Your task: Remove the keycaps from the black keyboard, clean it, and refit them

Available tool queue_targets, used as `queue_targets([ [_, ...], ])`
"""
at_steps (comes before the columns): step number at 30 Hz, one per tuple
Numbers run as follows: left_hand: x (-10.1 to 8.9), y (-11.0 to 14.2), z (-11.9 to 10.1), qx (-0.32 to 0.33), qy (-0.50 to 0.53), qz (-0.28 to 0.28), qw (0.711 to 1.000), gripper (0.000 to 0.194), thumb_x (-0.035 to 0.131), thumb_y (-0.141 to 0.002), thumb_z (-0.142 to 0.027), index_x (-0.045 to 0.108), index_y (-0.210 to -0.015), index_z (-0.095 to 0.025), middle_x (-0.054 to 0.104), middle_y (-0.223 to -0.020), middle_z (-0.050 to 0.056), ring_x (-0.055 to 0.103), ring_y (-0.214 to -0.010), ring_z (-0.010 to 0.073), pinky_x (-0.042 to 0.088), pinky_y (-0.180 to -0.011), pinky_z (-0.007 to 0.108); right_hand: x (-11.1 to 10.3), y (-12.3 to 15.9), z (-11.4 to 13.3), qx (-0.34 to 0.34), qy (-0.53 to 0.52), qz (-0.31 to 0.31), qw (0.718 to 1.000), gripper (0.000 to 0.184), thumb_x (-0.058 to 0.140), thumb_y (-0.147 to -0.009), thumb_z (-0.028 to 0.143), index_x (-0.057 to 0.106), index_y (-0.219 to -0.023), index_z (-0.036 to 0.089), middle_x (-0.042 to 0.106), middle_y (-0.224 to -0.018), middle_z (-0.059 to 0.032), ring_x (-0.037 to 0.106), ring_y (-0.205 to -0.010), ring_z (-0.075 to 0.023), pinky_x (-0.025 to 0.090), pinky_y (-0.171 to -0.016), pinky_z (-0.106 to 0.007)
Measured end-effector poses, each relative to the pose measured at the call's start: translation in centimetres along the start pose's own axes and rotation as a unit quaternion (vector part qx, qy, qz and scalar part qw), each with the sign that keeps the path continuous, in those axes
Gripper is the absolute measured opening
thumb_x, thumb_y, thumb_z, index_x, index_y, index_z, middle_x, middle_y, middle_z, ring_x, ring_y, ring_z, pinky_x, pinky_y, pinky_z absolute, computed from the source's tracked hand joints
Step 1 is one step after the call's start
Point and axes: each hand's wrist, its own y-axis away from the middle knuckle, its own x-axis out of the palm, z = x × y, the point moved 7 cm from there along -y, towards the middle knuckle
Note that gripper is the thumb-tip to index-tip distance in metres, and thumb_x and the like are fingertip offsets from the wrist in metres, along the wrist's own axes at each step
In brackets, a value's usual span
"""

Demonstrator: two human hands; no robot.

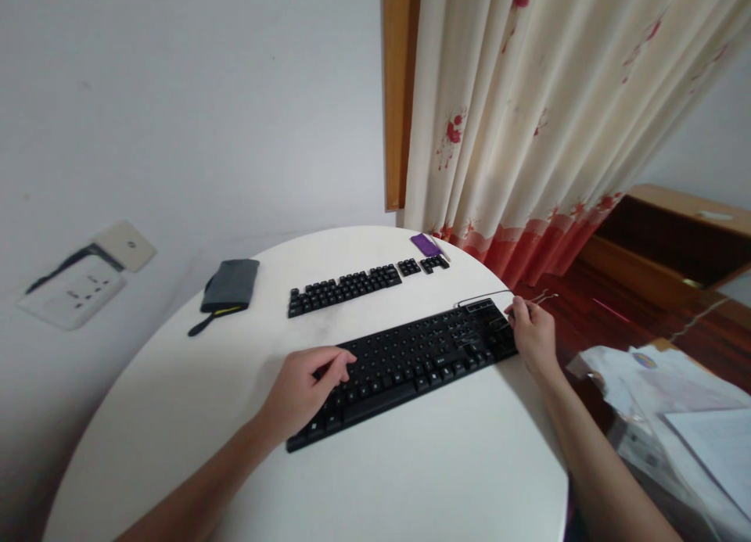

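Black plastic keyboard, one in number, lies aslant on one white table, its two ends attended by two hands. Left hand: fingers curled in, thumb against forefinger, over the keyboard's left part; whether it has hold of anything cannot be told. Right hand: fingers pinched together at the right end, on thin wires, at least two tips of which protrude past it. Beyond the keyboard, three groups of loose keys, one long and two short, form one row. Near the table's far edge lie one purple pad and, just beside it, one pale stick. To the left lies one grey pouch. Two plates show on the wall.
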Motion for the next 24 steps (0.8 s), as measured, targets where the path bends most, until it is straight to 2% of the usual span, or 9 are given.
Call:
queue_targets([
  [3, 0.0, 0.0, 0.1, 0.000, 0.005, 0.001, 1.000, 0.028, 0.050, -0.094, -0.031, 0.073, -0.084, -0.019, 0.070, -0.065, -0.002, 0.066, -0.059, 0.0119, 0.050, -0.058, 0.018, -0.5, 0.4, 1.2, 0.001, -0.037, -0.039, 0.999, 0.049, 0.054, -0.085, 0.062, 0.063, -0.072, 0.016, 0.050, -0.051, 0.0021, 0.041, -0.044, -0.0119, 0.030, -0.044, -0.025],
  [6, 0.1, 0.0, 0.5, -0.008, 0.023, 0.002, 1.000, 0.026, 0.050, -0.096, -0.032, 0.073, -0.092, -0.019, 0.073, -0.075, 0.000, 0.068, -0.068, 0.0132, 0.053, -0.065, 0.020, 0.5, 1.5, 5.0, -0.043, -0.049, -0.005, 0.998, 0.042, 0.057, -0.087, 0.054, 0.065, -0.075, 0.015, 0.050, -0.053, 0.0025, 0.042, -0.046, -0.0115, 0.032, -0.046, -0.024],
  [8, 0.2, 0.1, 0.9, -0.022, 0.043, -0.008, 0.999, 0.023, 0.054, -0.094, -0.033, 0.072, -0.099, -0.020, 0.074, -0.085, 0.002, 0.069, -0.076, 0.0147, 0.054, -0.072, 0.023, 2.3, 2.9, 8.7, -0.095, -0.052, 0.058, 0.992, 0.036, 0.057, -0.089, 0.048, 0.065, -0.074, 0.015, 0.053, -0.056, 0.0014, 0.046, -0.050, -0.0123, 0.036, -0.050, -0.024],
  [11, 0.2, 0.2, 1.2, -0.047, 0.092, -0.027, 0.994, 0.023, 0.060, -0.091, -0.033, 0.069, -0.107, -0.019, 0.074, -0.097, 0.005, 0.069, -0.085, 0.0169, 0.054, -0.078, 0.026, 6.1, 6.2, 14.4, -0.174, -0.057, 0.194, 0.964, 0.028, 0.057, -0.092, 0.040, 0.067, -0.079, 0.016, 0.059, -0.062, 0.0002, 0.053, -0.057, -0.0133, 0.041, -0.057, -0.025],
  [14, 0.3, 0.1, 1.3, -0.068, 0.176, -0.035, 0.981, 0.029, 0.063, -0.090, -0.031, 0.064, -0.115, -0.017, 0.072, -0.105, 0.008, 0.068, -0.090, 0.0180, 0.054, -0.083, 0.029, 9.7, 9.6, 17.9, -0.211, -0.088, 0.288, 0.930, 0.023, 0.056, -0.093, 0.035, 0.067, -0.083, 0.017, 0.065, -0.070, -0.0008, 0.057, -0.061, -0.0132, 0.044, -0.061, -0.024],
  [18, 0.6, -0.2, 1.3, -0.081, 0.285, -0.010, 0.955, 0.039, 0.066, -0.088, -0.031, 0.059, -0.124, -0.017, 0.070, -0.116, 0.010, 0.067, -0.099, 0.0201, 0.054, -0.089, 0.033, 12.8, 13.0, 18.8, -0.221, -0.146, 0.336, 0.904, 0.018, 0.056, -0.093, 0.029, 0.068, -0.086, 0.018, 0.070, -0.079, -0.0027, 0.062, -0.069, -0.0144, 0.049, -0.068, -0.026],
  [21, 1.0, -0.2, 1.3, -0.098, 0.325, 0.017, 0.940, 0.036, 0.066, -0.088, -0.031, 0.061, -0.121, -0.017, 0.071, -0.113, 0.010, 0.068, -0.098, 0.0195, 0.054, -0.090, 0.033, 13.6, 14.3, 17.7, -0.212, -0.168, 0.338, 0.902, 0.016, 0.057, -0.093, 0.028, 0.070, -0.089, 0.018, 0.071, -0.081, -0.0036, 0.064, -0.071, -0.0149, 0.051, -0.070, -0.026],
  [24, 1.8, -0.1, 1.4, -0.118, 0.355, 0.032, 0.927, 0.030, 0.070, -0.084, -0.026, 0.065, -0.113, -0.016, 0.073, -0.106, 0.008, 0.069, -0.096, 0.0180, 0.054, -0.090, 0.031, 13.8, 14.9, 16.5, -0.190, -0.183, 0.345, 0.901, 0.018, 0.058, -0.093, 0.030, 0.071, -0.090, 0.018, 0.072, -0.080, -0.0038, 0.064, -0.066, -0.0144, 0.052, -0.065, -0.026],
])
